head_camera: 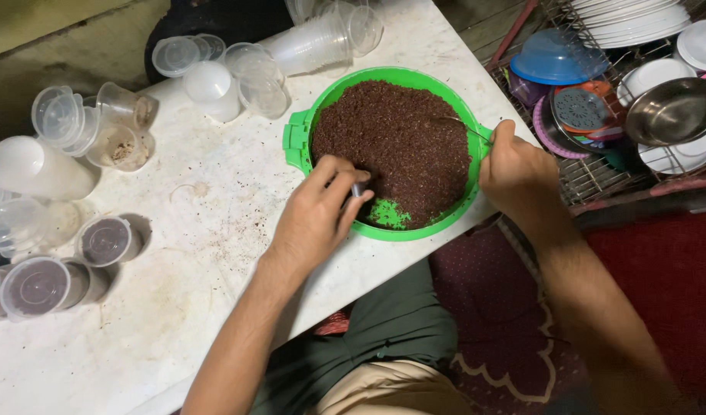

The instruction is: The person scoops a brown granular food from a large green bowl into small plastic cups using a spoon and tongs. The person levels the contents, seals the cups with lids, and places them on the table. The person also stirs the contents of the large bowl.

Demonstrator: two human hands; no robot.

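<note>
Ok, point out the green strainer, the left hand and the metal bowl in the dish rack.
green strainer (302,138): head view, on its left handle.
left hand (314,219): head view, on the back of the hand.
metal bowl (673,111): head view, on its inner surface.

The strainer (307,131) sits on the table (176,323), full of grains (399,146). Left of the strainer lie empty cups (214,77); farther left, lidded tubs (68,269). Right of the strainer stands a dish rack (599,173) with plates (637,23).
</note>
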